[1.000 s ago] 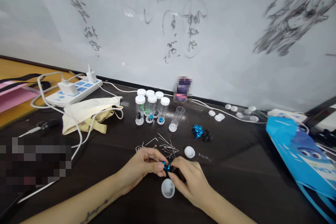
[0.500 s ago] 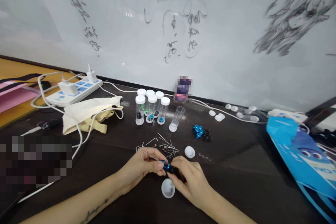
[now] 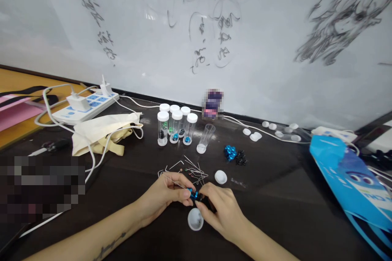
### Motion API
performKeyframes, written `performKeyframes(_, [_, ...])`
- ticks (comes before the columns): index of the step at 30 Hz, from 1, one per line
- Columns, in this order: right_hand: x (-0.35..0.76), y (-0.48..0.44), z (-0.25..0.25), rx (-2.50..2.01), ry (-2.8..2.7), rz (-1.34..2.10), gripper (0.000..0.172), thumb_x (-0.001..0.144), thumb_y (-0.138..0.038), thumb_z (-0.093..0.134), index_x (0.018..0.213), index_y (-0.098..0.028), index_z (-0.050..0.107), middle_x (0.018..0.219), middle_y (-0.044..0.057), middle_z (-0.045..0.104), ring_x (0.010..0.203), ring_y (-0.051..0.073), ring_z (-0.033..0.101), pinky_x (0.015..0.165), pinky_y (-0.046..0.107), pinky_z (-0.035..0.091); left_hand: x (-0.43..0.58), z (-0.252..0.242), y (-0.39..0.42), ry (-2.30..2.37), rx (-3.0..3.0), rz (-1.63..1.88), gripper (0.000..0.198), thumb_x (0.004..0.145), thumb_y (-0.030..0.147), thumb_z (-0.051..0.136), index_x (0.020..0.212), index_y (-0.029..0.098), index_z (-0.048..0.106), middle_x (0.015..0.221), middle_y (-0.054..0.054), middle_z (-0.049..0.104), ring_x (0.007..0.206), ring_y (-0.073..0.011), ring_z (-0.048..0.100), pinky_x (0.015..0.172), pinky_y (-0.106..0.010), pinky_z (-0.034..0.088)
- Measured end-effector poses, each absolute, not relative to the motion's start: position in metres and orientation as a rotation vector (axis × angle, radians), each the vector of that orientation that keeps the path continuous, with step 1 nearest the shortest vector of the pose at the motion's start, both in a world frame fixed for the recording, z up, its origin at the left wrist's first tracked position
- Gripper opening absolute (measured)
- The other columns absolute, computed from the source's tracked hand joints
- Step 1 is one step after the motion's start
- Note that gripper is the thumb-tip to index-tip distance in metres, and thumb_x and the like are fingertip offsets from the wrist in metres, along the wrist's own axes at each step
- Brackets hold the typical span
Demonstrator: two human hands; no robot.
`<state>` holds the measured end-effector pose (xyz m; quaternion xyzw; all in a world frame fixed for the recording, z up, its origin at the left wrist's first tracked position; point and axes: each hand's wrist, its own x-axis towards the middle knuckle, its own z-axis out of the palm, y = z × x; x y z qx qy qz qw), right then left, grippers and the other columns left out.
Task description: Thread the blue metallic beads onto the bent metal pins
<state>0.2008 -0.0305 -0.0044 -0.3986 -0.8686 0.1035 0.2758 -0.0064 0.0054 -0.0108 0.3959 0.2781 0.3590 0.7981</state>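
The left hand (image 3: 173, 191) and right hand (image 3: 222, 208) pinch a blue-and-black part (image 3: 193, 194) between them, just beyond a white cup (image 3: 192, 222). Six tubes (image 3: 175, 127) stand capped; an uncapped tube (image 3: 207, 135), loose blue pieces (image 3: 230, 152) and black pieces (image 3: 241, 158) seemingly remain.

Bare fingers (image 3: 181, 194) and forearms (image 3: 127, 221), dark script-like tattoo (image 3: 112, 245) along the left.

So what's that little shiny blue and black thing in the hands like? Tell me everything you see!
The small shiny blue and black piece looks like metal on its blue part; the dark end's material is unclear. It slants slightly between the left hand, pinching the blue part, and the right hand, at the dark end. In the picture, a round whitish cup shows just below it. Fingers partly hide it.
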Motion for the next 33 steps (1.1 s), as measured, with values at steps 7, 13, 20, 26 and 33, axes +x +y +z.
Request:
performKeyframes(7, [0.2013,-0.0319,0.0008,-1.118,-2.338,0.303,0.029,0.101,-0.038,0.034,0.094,-0.019,0.054,0.076,0.002,0.06,0.065,0.016,0.056,0.06,0.027,0.037,-0.0064,-0.01,0.0059,0.607,0.842,0.771,0.017,0.067,0.019,0.081,0.08,0.011,0.073,0.067,-0.004,0.072,0.061,-0.0111,0.066,0.063,-0.02,0.05])
performKeyframes(13, [0.1996,-0.032,0.0006,-1.082,-2.345,0.274,0.017,0.098,-0.029,0.042,0.092,-0.02,0.054,0.076,0.002,0.061,0.064,0.015,0.057,0.06,0.026,0.038,-0.0063,-0.0089,0.0054,0.601,0.845,0.768,0.017,0.067,0.019,0.082,0.08,0.011,0.074,0.068,-0.005,0.072,0.061,-0.0113,0.066,0.063,-0.02,0.05])
performKeyframes(20, [0.1999,-0.0304,-0.0032,-1.003,-2.317,0.245,0.007,0.095,-0.023,0.051,0.101,-0.02,0.051,0.084,0.002,0.064,0.066,0.013,0.059,0.059,0.024,0.04,-0.0068,-0.0075,0.0056,0.593,0.825,0.77,0.017,0.068,0.019,0.081,0.081,0.011,0.074,0.07,-0.005,0.072,0.063,-0.0112,0.066,0.064,-0.02,0.05])
performKeyframes(26, [0.2017,-0.0316,0.0008,-1.06,-2.332,0.275,0.022,0.096,-0.039,0.047,0.101,-0.019,0.053,0.082,0.003,0.062,0.068,0.016,0.06,0.06,0.027,0.041,-0.0069,-0.0068,0.0063,0.601,0.826,0.761,0.016,0.068,0.018,0.081,0.08,0.011,0.074,0.066,-0.004,0.071,0.06,-0.0105,0.065,0.063,-0.019,0.05])
performKeyframes(33, [0.1997,-0.0307,0.0009,-1.069,-2.348,0.242,0.026,0.101,-0.032,0.036,0.085,-0.019,0.053,0.073,0.002,0.06,0.063,0.014,0.055,0.059,0.026,0.038,-0.0063,-0.0091,0.0043,0.606,0.851,0.758,0.018,0.067,0.019,0.082,0.08,0.011,0.073,0.068,-0.005,0.072,0.06,-0.0116,0.066,0.063,-0.021,0.05])
